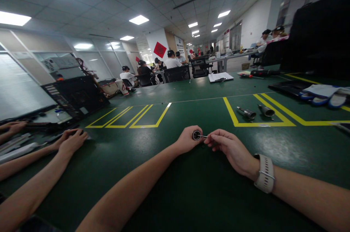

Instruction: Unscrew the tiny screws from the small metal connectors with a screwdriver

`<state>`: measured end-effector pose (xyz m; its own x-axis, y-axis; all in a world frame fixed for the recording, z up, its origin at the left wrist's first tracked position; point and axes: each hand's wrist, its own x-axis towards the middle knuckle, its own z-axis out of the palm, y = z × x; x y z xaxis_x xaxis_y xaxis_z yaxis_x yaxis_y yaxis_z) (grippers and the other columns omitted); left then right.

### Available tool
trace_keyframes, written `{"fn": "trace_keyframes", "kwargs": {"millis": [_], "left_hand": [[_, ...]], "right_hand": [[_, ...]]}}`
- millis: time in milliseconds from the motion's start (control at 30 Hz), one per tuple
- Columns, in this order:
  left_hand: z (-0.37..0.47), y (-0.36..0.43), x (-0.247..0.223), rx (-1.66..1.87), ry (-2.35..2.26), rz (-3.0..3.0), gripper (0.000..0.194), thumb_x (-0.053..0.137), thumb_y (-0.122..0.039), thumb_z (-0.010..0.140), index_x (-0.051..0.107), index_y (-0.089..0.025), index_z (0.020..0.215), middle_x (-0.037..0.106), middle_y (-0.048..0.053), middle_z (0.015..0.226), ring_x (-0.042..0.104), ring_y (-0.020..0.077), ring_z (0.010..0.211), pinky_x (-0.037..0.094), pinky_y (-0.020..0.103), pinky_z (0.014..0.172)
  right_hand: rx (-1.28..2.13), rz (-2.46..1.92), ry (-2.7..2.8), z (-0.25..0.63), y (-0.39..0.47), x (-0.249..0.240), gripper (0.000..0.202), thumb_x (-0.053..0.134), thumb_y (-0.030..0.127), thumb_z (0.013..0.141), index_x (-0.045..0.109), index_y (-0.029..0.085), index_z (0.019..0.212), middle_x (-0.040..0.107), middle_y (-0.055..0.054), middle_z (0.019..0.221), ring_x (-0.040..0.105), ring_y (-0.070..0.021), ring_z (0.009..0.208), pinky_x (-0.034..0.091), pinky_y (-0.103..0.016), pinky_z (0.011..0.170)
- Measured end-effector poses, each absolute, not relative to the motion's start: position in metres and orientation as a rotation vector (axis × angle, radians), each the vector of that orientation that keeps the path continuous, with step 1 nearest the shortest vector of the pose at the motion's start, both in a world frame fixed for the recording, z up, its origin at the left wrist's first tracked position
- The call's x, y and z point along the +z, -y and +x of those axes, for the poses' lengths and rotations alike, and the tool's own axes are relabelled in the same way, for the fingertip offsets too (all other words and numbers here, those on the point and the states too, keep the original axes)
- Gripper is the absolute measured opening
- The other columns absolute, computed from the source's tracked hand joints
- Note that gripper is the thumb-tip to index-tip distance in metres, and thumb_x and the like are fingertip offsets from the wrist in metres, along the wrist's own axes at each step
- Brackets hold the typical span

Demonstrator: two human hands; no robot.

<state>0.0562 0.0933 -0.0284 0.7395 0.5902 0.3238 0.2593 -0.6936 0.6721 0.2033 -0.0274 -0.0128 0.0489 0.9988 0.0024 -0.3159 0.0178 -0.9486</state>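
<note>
My left hand (187, 140) is closed around a round, hollow metal part (196, 135), its dark open end facing me. In the fingers of my right hand (229, 148) is a thin metal rod (202, 136); its tip reaches the rim of the hollow part, and I cannot tell whether it goes inside. Just below the hands lies a tiny dark piece (203, 146) on the green table (169, 184). Two similar cone-shaped metal parts, one with a thin shaft (247, 113) and another beside it (266, 111), lie inside a yellow-taped box to the right.
More yellow tape outlines (144, 117) mark the table at left. A co-worker's hands (72, 140) rest at the far left, near dark equipment (76, 97). A clipboard with papers (221, 77) lies at the back. White-and-blue gloves (324, 93) lie at right, near a large black object (319, 39).
</note>
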Motion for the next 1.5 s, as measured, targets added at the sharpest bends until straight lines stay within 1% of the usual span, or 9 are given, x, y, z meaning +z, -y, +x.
{"fn": "trace_keyframes", "kwargs": {"millis": [133, 233, 400, 633, 867, 1067, 1233, 1367, 1500], "left_hand": [[0.0565, -0.0930, -0.0290, 0.723, -0.632, 2.327, 0.016, 0.062, -0.028, 0.071, 0.054, -0.014, 0.068, 0.052, -0.002, 0.064, 0.047, 0.0090, 0.058, 0.038, 0.021, 0.056], [0.0562, -0.0933, -0.0292, 0.733, -0.653, 2.314, 0.019, 0.064, -0.030, 0.071, 0.052, -0.014, 0.068, 0.052, -0.003, 0.063, 0.046, 0.0089, 0.058, 0.038, 0.020, 0.054], [0.0564, -0.0934, -0.0283, 0.754, -0.693, 2.385, 0.017, 0.062, -0.027, 0.072, 0.052, -0.015, 0.068, 0.050, -0.003, 0.064, 0.046, 0.0095, 0.060, 0.037, 0.021, 0.055], [0.0551, -0.0924, -0.0263, 0.773, -0.722, 2.484, 0.012, 0.061, -0.023, 0.072, 0.051, -0.016, 0.067, 0.049, -0.003, 0.065, 0.046, 0.0109, 0.063, 0.036, 0.023, 0.059], [0.0538, -0.0932, -0.0269, 0.834, -0.565, 2.345, 0.020, 0.061, -0.029, 0.074, 0.048, -0.015, 0.066, 0.047, -0.002, 0.064, 0.043, 0.0093, 0.059, 0.035, 0.022, 0.057], [0.0545, -0.0920, -0.0257, 0.831, -0.569, 2.225, 0.025, 0.064, -0.033, 0.071, 0.048, -0.015, 0.065, 0.046, -0.003, 0.062, 0.041, 0.0080, 0.056, 0.034, 0.021, 0.055], [0.0543, -0.0942, -0.0289, 0.870, -0.675, 2.330, 0.019, 0.062, -0.027, 0.072, 0.049, -0.015, 0.066, 0.046, -0.003, 0.065, 0.044, 0.0098, 0.060, 0.035, 0.022, 0.058], [0.0542, -0.0945, -0.0294, 0.824, -0.802, 2.485, 0.011, 0.059, -0.022, 0.074, 0.051, -0.016, 0.068, 0.049, -0.002, 0.067, 0.046, 0.0119, 0.065, 0.036, 0.024, 0.060], [0.0544, -0.0937, -0.0278, 0.780, -0.755, 2.578, 0.010, 0.057, -0.019, 0.073, 0.051, -0.016, 0.067, 0.049, -0.001, 0.067, 0.046, 0.0121, 0.066, 0.035, 0.026, 0.062]], "right_hand": [[1.331, -0.946, 0.859, 0.2038, 0.0245, -0.0143, 0.013, 0.060, 0.032, 0.072, 0.063, 0.019, 0.072, 0.066, -0.004, 0.078, 0.055, -0.0181, 0.076, 0.038, -0.034, 0.069], [1.335, -0.920, 0.848, 0.2044, 0.0242, -0.0160, 0.013, 0.059, 0.032, 0.072, 0.063, 0.020, 0.072, 0.066, -0.003, 0.075, 0.055, -0.0177, 0.074, 0.038, -0.034, 0.070], [1.271, -0.935, 0.892, 0.2042, 0.0255, -0.0172, 0.014, 0.059, 0.033, 0.075, 0.063, 0.019, 0.074, 0.065, -0.004, 0.078, 0.056, -0.0189, 0.078, 0.038, -0.034, 0.071], [1.260, -0.985, 0.918, 0.2027, 0.0256, -0.0140, 0.015, 0.060, 0.033, 0.074, 0.063, 0.019, 0.073, 0.065, -0.005, 0.078, 0.056, -0.0199, 0.079, 0.039, -0.035, 0.073], [1.338, -0.956, 0.873, 0.2055, 0.0272, -0.0115, 0.017, 0.061, 0.036, 0.073, 0.063, 0.019, 0.074, 0.065, -0.005, 0.080, 0.057, -0.0196, 0.080, 0.039, -0.035, 0.073], [1.340, -0.911, 0.885, 0.2054, 0.0254, -0.0161, 0.015, 0.059, 0.033, 0.076, 0.063, 0.019, 0.077, 0.065, -0.004, 0.080, 0.056, -0.0178, 0.078, 0.039, -0.033, 0.071], [1.299, -0.974, 0.901, 0.2022, 0.0279, -0.0124, 0.016, 0.060, 0.035, 0.075, 0.063, 0.019, 0.076, 0.065, -0.004, 0.081, 0.056, -0.0188, 0.078, 0.039, -0.034, 0.071], [1.283, -1.011, 0.937, 0.2012, 0.0287, -0.0107, 0.018, 0.061, 0.037, 0.075, 0.063, 0.020, 0.077, 0.065, -0.005, 0.083, 0.056, -0.0187, 0.079, 0.040, -0.034, 0.071], [1.302, -0.994, 0.918, 0.2023, 0.0271, -0.0114, 0.018, 0.062, 0.037, 0.073, 0.063, 0.019, 0.076, 0.065, -0.004, 0.081, 0.055, -0.0185, 0.078, 0.040, -0.034, 0.071]]}}
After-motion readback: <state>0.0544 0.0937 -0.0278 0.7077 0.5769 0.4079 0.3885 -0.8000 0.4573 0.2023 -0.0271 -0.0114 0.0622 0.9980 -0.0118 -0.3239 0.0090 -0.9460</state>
